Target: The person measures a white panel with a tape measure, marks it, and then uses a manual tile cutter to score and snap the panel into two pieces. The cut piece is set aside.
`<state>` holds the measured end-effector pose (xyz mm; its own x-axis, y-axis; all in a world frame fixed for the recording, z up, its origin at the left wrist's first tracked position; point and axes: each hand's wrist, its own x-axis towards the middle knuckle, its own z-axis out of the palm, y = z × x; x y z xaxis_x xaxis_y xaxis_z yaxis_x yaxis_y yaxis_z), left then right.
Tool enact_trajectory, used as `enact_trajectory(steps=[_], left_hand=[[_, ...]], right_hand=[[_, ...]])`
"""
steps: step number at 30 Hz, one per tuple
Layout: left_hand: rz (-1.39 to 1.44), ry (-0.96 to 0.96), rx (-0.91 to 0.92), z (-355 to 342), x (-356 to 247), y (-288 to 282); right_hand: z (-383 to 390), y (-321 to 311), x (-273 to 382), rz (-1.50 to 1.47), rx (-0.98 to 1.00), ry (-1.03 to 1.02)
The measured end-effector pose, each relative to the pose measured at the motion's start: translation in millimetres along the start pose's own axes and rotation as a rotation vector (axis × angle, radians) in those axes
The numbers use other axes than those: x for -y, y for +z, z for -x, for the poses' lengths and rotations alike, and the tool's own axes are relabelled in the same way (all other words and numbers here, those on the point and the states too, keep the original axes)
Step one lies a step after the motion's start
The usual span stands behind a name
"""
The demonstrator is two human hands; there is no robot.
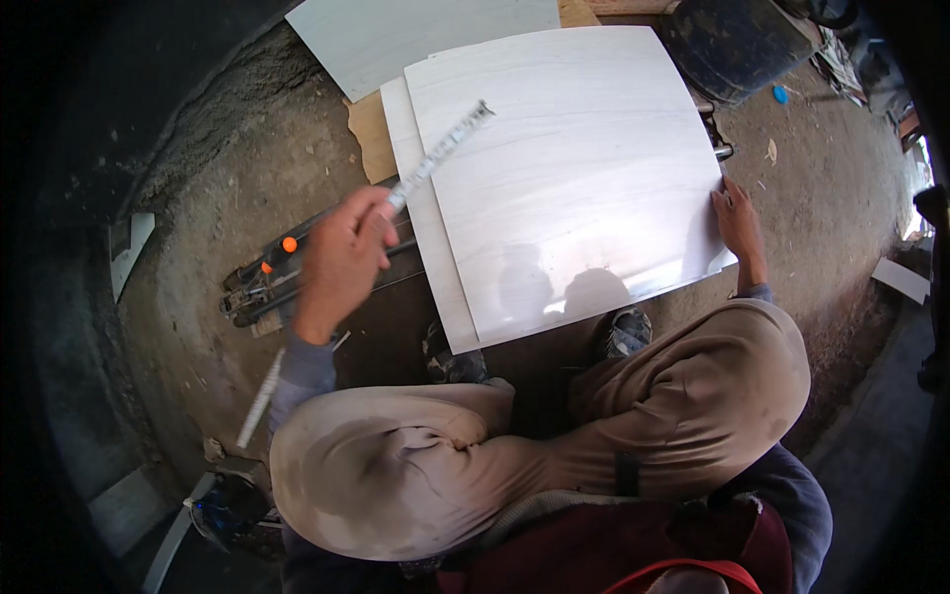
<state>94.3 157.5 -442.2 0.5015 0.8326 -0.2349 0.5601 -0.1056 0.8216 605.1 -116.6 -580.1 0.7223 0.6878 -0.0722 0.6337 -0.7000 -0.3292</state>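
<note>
A large white tile with faint grey veins lies over another white tile, whose left edge sticks out from under it. My left hand, a little blurred, is closed around a tape measure's blade. The blade's hooked end points up and right, above the upper tile's left part. My right hand grips the tile's right edge near its lower corner. Beneath the tiles runs a tile cutter with dark rails and orange knobs; most of it is hidden.
Another pale tile lies at the back. A black bucket stands at the back right. A white marked strip shows beside my left forearm. Offcuts lie at the left and right. My shoes are close to the tiles' near edge.
</note>
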Motion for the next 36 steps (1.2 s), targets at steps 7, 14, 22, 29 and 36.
enact_trajectory(steps=[7, 14, 22, 29, 36], left_hand=[[-0.221, 0.135, -0.294, -23.5, -38.9, -55.2], [-0.226, 0.101, -0.22, -40.1, 35.5, 3.0], [0.079, -0.134, -0.192, -70.8, 119.0, 59.6], [0.297, -0.153, -0.125, -73.3, 136.1, 67.2], [0.394, -0.186, -0.034, -72.8, 133.9, 61.8]], right_hand=[[-12.2, 9.7, 14.9, -0.064, -0.049, 0.043], [-28.5, 26.0, -2.6, -0.286, -0.114, 0.021], [-50.1, 34.7, 0.9, -0.3, -0.178, 0.012], [-62.1, 40.4, 0.3, -0.374, -0.143, 0.022], [-60.0, 35.6, 10.5, -0.335, -0.145, 0.08]])
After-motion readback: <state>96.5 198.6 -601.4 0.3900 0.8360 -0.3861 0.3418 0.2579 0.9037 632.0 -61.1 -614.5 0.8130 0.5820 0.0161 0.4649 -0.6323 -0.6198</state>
